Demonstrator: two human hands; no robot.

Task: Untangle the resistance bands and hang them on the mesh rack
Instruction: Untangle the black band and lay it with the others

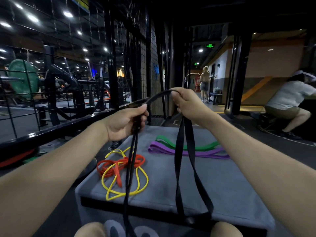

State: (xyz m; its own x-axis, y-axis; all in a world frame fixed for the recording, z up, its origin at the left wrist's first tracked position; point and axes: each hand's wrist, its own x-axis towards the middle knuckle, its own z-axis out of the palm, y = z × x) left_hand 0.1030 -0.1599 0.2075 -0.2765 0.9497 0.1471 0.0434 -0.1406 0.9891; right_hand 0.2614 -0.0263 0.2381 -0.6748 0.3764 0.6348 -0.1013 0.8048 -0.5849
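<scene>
Left hand (pixel 125 121): fingers curled, thumb on top, pinching a bunched section of the black band (pixel 177 161). Right hand (pixel 187 103): fingers folded over the band's upper run, gripping it at the highest point. A short arc of black band spans between the two hands.

Below the left hand two narrow strands drop together toward the bottom edge of view. Below the right hand a wider flat loop hangs, its two sides crossing once low down, its lower end near the front edge of the grey padded box (pixel 222 185).

Both forearms reach forward, raised over the box; left palm faces inward, right hand seen from the back. Knees show at the bottom edge.

On the box top: red band (pixel 119 165) and yellow band (pixel 142 178) tangled together, at left, partly crossed by the hanging black strands. Green band (pixel 200 147) and purple band (pixel 196 153) lie flat side by side, farther back, right of centre.

Mesh rack (pixel 142 53) stands left and ahead, beyond the box. Gym machines behind the mesh. A seated person (pixel 290 100) at right; another person (pixel 204 82) standing down the corridor.
</scene>
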